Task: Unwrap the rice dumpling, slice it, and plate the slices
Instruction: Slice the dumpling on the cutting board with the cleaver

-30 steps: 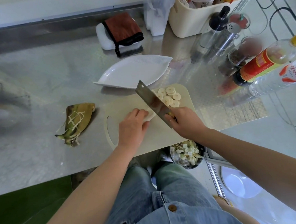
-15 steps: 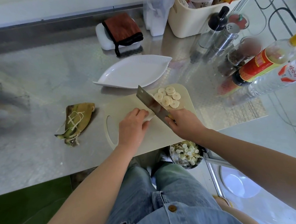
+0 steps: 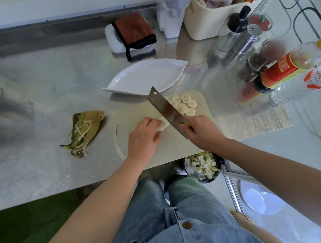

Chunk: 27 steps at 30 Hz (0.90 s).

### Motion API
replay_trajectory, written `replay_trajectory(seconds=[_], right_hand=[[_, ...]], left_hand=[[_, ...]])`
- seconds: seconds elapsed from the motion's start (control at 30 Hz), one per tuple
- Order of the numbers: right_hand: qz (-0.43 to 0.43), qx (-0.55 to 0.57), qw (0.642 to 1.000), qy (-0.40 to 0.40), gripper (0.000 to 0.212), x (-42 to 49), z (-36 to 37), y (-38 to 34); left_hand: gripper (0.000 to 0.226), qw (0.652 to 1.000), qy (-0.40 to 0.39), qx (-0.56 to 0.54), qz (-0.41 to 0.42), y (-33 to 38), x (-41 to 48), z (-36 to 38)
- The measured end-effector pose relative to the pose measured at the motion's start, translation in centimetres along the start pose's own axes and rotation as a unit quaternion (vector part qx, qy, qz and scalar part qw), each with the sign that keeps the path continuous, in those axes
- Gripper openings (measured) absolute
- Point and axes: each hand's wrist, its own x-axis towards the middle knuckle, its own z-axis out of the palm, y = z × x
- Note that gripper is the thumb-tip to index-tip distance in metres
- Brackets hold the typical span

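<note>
Dumpling (image 3: pixel 163 125) points rightward, cut end just beside cleaver (image 3: pixel 166 109).

The cleaver (image 3: pixel 166 109) in the right grip (image 3: pixel 202 132) has lifted from its cut, and more of the dumpling (image 3: pixel 163 123) now shows just beyond the left grip (image 3: pixel 143 135).

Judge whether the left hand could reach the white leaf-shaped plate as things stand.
Probably yes: the left hand grips the white dumpling stub, but the plate lies just beyond the cream cutting board, and the steel cleaver slants right of that path.
</note>
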Motion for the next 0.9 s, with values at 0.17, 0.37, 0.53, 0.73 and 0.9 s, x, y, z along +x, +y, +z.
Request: replay_trajectory(seconds=[0.17,0.37,0.53,0.73,0.9], right_hand=[[-0.007,-0.009,1.000,-0.009,0.023,-0.2,-0.1,-0.1],[-0.001,-0.017,1.000,-0.007,0.022,-0.3,0.1,-0.3],[0.019,-0.021,0.999,-0.034,0.022,-0.3,0.7,-0.3],[0.036,-0.026,0.997,-0.062,0.022,0.1,2.0,-0.3],[0.032,-0.016,0.998,-0.046,0.026,-0.2,2.2,0.0]], left_hand=[[0.025,1.000,-0.003,-0.005,-0.005,0.1,0.1,-0.1],[0.024,1.000,-0.001,-0.001,-0.007,0.2,0.1,0.0],[0.024,1.000,0.003,-0.004,-0.007,0.3,0.0,0.0],[0.025,1.000,-0.002,-0.010,-0.016,0.4,0.1,-0.1],[0.026,1.000,-0.007,-0.014,-0.014,0.4,0.0,-0.2]])
